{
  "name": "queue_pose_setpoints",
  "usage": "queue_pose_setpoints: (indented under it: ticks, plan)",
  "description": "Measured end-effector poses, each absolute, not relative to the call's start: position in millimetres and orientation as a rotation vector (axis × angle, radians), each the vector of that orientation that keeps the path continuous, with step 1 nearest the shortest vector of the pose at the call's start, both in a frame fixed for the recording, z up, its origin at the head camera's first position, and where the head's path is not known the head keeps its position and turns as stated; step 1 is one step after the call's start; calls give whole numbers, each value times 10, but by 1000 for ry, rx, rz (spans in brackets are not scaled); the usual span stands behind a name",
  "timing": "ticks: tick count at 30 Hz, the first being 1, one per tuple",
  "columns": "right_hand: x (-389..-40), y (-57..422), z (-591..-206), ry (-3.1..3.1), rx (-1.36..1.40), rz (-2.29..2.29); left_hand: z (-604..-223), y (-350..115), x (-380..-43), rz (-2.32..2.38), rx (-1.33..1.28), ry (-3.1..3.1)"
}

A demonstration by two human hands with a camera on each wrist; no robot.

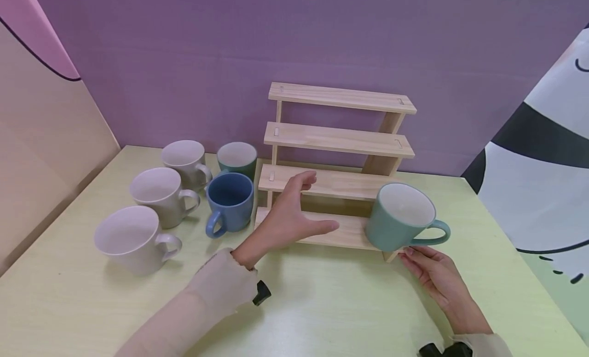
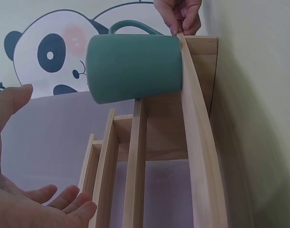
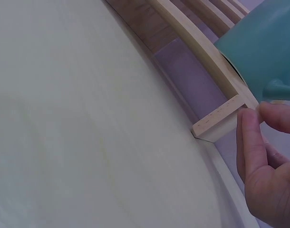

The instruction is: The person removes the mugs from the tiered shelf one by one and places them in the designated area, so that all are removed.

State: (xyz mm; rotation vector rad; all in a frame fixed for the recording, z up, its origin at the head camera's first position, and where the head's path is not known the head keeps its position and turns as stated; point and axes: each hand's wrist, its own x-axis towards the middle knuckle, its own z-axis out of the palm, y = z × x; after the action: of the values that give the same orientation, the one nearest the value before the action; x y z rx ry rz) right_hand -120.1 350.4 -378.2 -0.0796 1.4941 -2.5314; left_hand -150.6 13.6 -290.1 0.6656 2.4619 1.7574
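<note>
A light teal mug (image 1: 400,219) stands on the right end of the lowest step of a wooden tiered rack (image 1: 340,183), its handle pointing right. Just below that handle, my right hand (image 1: 434,280) pinches the end of the lowest board between thumb and fingers; the right wrist view shows the fingertips (image 3: 252,118) at the board's corner. My left hand (image 1: 294,214) is held in front of the rack's left half, thumb and fingers spread apart with nothing between them. In the left wrist view the mug (image 2: 135,69) is apart from that hand.
Left of the rack are a blue mug (image 1: 230,201), a dark green mug (image 1: 241,160) behind it, and a row of whitish mugs (image 1: 133,239). A purple wall (image 1: 322,35) rises behind the table (image 1: 313,306). A panda picture (image 1: 543,178) covers the right side.
</note>
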Motion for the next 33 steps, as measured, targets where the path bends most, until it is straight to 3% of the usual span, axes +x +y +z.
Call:
queue_pose_setpoints:
  ticks: [33]
  plan:
    - [-1190, 3488, -3774, 1501, -64, -2541, -3001, 710, -1621, 1767, 727, 2358]
